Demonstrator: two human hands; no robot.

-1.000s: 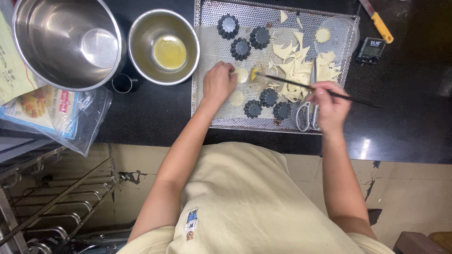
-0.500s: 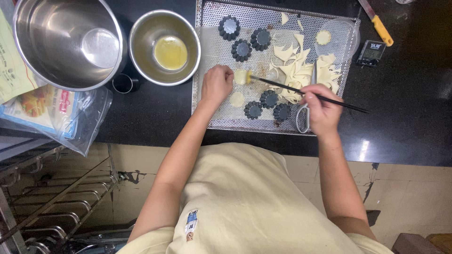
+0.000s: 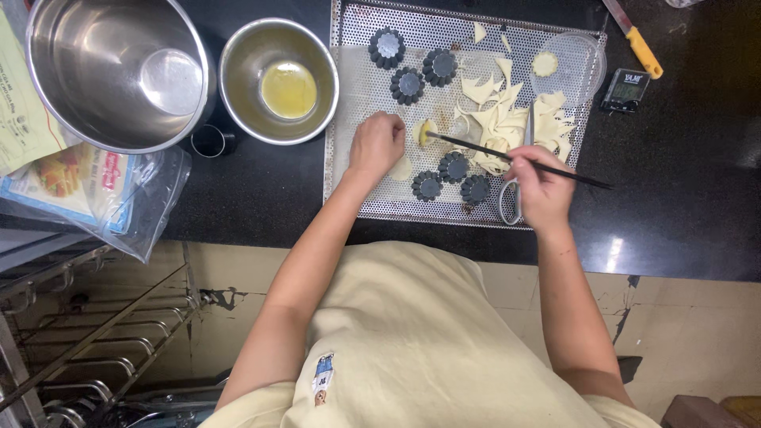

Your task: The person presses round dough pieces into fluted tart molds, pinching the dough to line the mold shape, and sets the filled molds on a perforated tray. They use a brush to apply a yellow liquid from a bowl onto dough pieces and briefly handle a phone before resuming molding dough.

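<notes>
Your left hand [image 3: 377, 143] curled on the holey metal tray [image 3: 349, 95], touching a pale round dough piece [image 3: 424, 131], your right hand [image 3: 541, 184] gripping a thin black brush [image 3: 515, 157], tip on dough, scissors [image 3: 511, 202] half hidden.

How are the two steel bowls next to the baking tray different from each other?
The large steel bowl at the far left is wider and deeper than the small steel bowl beside the perforated tray. The large steel bowl looks empty, showing only a bare shiny bottom, while the small steel bowl holds a shallow pool of yellow liquid. Both are round, bare metal and stand upright on the dark counter.
</notes>
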